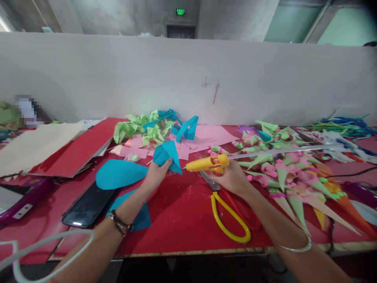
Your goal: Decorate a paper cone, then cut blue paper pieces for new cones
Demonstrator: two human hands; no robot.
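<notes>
My left hand (157, 173) is closed on a blue paper cone (168, 154), its thumb pressing the folded sheet. In my right hand (232, 177) is a yellow hot glue gun (206, 162), with a long clear glue stick (282, 151) running out of its back. The gun's nozzle points left and lies close to the cone's edge; whether they touch I cannot tell. Below the gun lie scissors (229, 220) with one yellow and one red handle. A rounded blue paper piece (119, 174) lies left of my left hand, and another blue sheet (141, 220) is partly under my forearm.
A black phone (88, 206) lies on the red table (176, 232). Finished paper cones with pink and green parts (285, 173) are heaped at right. Green paper scraps (132, 127) and pink sheets (212, 135) lie behind. A white partition (147, 78) stands along the back.
</notes>
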